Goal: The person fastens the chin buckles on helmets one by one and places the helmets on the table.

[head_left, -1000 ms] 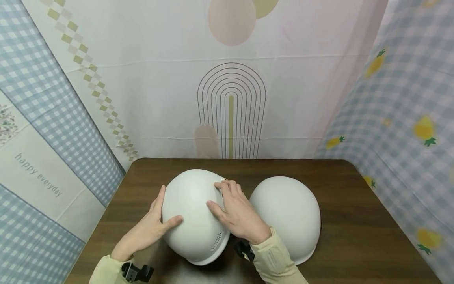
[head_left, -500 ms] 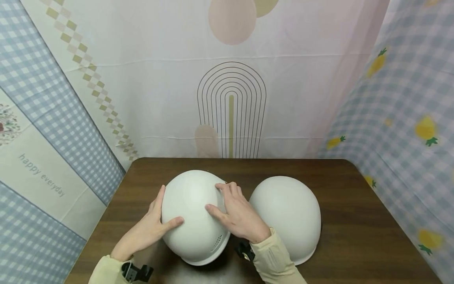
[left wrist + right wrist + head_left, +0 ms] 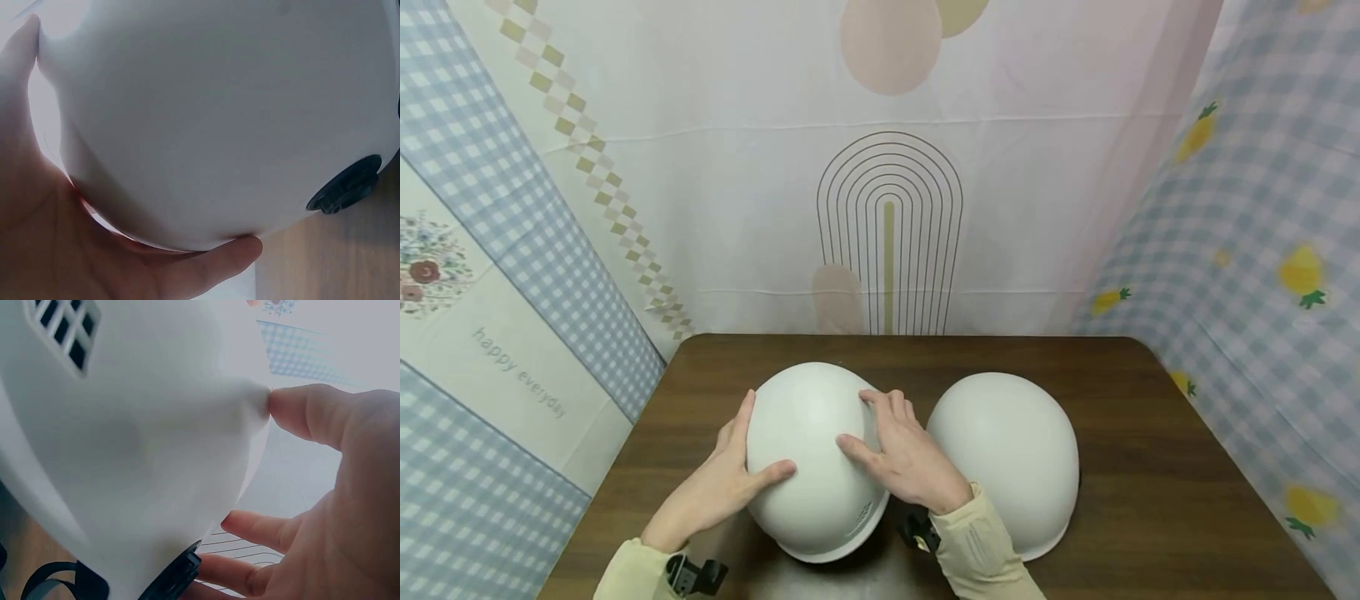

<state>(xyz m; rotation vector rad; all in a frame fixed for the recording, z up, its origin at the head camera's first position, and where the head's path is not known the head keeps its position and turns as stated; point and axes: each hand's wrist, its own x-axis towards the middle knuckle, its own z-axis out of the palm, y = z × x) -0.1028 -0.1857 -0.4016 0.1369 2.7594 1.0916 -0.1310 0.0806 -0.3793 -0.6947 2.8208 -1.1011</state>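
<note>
Fingers (image 3: 215,269) of the left hand (image 3: 718,483): clamped on the left side of the held helmet (image 3: 808,433), thumb and forefinger set well apart on its shell; left of centre, low in the head frame.
Left cuff: pale yellow sleeve (image 3: 631,573) at the bottom edge, with a black wrist camera (image 3: 683,575) beside it.
Held helmet: white, domed and tilted, just left of centre in the lower half of the head frame, between both hands; whether it touches the tabletop (image 3: 1150,500) cannot be told.
Helmet details: dark vent slots (image 3: 65,331) at upper left of the right wrist frame; a black clip (image 3: 172,575) and black strap (image 3: 53,578) along that frame's bottom; a black round fitting (image 3: 347,184) at lower right of the left wrist frame.
Right hand (image 3: 910,454): fingers and thumb apart, gripping the same shell on its right side, slightly right of centre in the head frame.
Second helmet (image 3: 1011,458): white, dome up on the brown wooden tabletop, right of centre, partly behind the right forearm.
Backdrop: blue-checked cloth (image 3: 535,183) reading "happy everyday" at far left; white cloth (image 3: 1037,208) with nested arches in the middle; blue-checked cloth with yellow fruit (image 3: 1240,250) at far right.
</note>
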